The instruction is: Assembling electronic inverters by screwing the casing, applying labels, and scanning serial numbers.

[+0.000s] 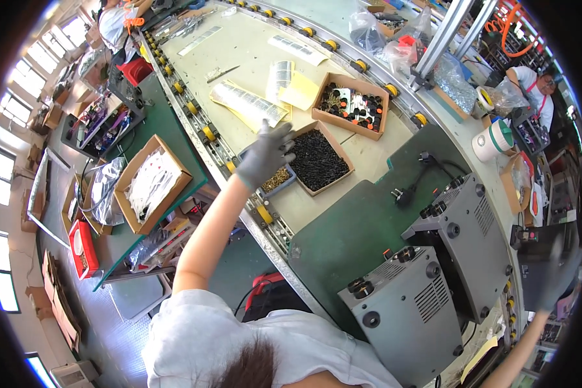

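My left hand (265,156), in a grey glove, reaches over a small blue-grey bin (279,187) of brass-coloured screws. Its fingers are spread, with nothing seen in them. Right beside it stands a cardboard box (333,186) full of small black parts. At the far right is my right hand (552,279), also gloved and smeared by motion. It is near a dark box-shaped unit (530,258); its grip is not clear. Two grey metal machine housings (404,317) with vents and black round feet lie between my arms, one behind the other (469,239).
Another cardboard box (350,107) holds black, orange and white parts. Yellow-backed label sheets (249,103) lie beyond my left hand. A black power cord (404,195) rests on the green board (330,226). Roller rails (207,132) edge the table. Other people (530,90) work farther off.
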Motion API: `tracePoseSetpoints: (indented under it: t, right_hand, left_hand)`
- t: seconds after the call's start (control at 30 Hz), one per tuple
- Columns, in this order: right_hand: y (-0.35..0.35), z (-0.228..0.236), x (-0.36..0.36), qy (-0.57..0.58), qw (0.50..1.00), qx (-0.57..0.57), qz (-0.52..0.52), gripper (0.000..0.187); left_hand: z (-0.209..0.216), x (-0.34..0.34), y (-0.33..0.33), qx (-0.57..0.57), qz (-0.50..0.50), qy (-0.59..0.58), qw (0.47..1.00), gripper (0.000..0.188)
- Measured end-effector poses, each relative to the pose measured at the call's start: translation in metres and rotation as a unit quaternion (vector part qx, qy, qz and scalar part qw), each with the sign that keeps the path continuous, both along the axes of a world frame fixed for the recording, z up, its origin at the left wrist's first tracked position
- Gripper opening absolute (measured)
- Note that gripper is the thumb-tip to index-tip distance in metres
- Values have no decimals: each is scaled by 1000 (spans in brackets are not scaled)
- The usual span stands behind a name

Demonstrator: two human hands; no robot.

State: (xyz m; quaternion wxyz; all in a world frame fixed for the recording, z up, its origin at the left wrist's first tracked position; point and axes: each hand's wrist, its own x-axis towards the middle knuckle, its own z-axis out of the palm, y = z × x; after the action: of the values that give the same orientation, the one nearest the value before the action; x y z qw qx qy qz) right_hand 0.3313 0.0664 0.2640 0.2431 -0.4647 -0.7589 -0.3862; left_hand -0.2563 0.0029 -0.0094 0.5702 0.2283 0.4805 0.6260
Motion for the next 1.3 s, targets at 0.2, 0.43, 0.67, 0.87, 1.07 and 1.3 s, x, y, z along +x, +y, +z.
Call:
tracePoseSetpoints:
  t: [0.2, 0.43, 0.67, 0.87, 1.07, 1.3]
  right_hand:
    - [-192, -88, 3, 193, 968, -125, -96, 40]
    - [-289, -138, -39, 86, 991, -93, -49, 29]
    - [-310, -174, -57, 55, 989, -136, 30, 28]
    - [-297, -160, -53, 106, 978, -167, 71, 25]
    - [-309, -121, -26, 73, 989, -73, 105, 36]
    - [-217, -45, -104, 203, 970, -108, 77, 46]
  left_hand:
    - [-1, 53, 18, -22, -147, 702, 697, 46]
    - [2, 46, 49, 60, -58, 735, 673, 48]
    - [11, -3, 117, -144, 199, 746, 619, 76]
    - [-21, -76, 141, -217, 28, 613, 759, 80]
    - [73, 35, 78, 311, 6, 437, 844, 62]
    - [161, 147, -12, 436, -276, 341, 786, 47]
